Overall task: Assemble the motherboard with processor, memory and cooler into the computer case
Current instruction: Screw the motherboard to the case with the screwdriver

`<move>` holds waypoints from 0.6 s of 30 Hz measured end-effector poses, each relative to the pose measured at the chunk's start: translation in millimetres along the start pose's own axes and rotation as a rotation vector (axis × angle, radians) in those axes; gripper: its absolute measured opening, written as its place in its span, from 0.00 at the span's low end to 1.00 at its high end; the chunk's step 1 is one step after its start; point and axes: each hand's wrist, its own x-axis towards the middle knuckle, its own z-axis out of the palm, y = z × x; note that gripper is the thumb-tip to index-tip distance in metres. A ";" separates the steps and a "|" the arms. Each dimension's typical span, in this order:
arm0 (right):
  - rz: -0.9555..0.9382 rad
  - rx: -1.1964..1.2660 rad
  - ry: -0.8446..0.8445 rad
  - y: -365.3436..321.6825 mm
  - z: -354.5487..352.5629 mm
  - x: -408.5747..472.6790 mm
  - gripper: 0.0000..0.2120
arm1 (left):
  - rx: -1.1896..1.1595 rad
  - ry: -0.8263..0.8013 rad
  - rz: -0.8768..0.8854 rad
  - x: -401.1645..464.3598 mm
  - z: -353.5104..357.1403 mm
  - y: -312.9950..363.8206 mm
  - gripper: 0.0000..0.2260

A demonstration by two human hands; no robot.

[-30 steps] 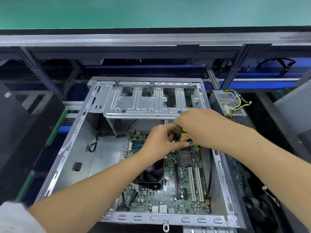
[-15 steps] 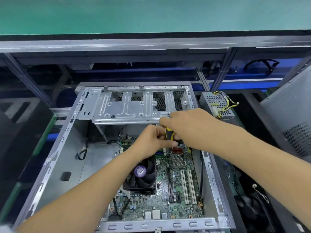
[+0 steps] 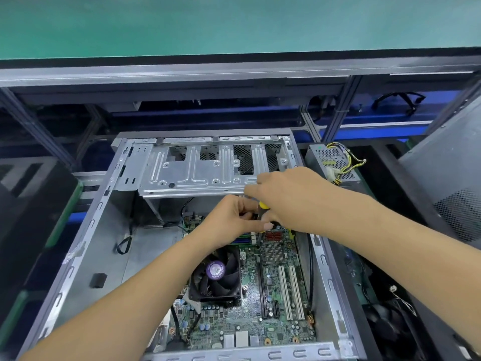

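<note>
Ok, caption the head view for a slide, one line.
Both hands steady a yellow-handled screwdriver over the motherboard seated in the open case.

Both forearms reach forward, hands meeting. Right hand (image 3: 283, 196) curled, gripping a handle; left hand (image 3: 231, 217) fingers (image 3: 250, 204) pinching beside it.

My right hand (image 3: 289, 199) covers most of the screwdriver (image 3: 263, 205); only a bit of yellow-black handle and a short length of shaft show. Can't see the tip, so can't tell what it meets on the motherboard (image 3: 270, 303). My left hand (image 3: 231, 217) hides the memory slots beyond a sliver of blue and green. Fan label (image 3: 215, 269) too small to read. Near rail of the computer case (image 3: 260, 354) is cut by the bottom edge. Black fan (image 3: 390, 332) at lower right is dim and partly cropped.
</note>
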 end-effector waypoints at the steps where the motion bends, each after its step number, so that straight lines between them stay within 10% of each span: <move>1: -0.022 0.014 -0.015 0.2 -0.1 -0.3 0.12 | 0.017 0.001 -0.011 -0.1 -0.8 0.0 0.15; 18: 0.026 -0.007 -0.018 -0.7 4.1 3.0 0.07 | -0.073 -0.008 -0.020 1.5 -2.5 -4.4 0.09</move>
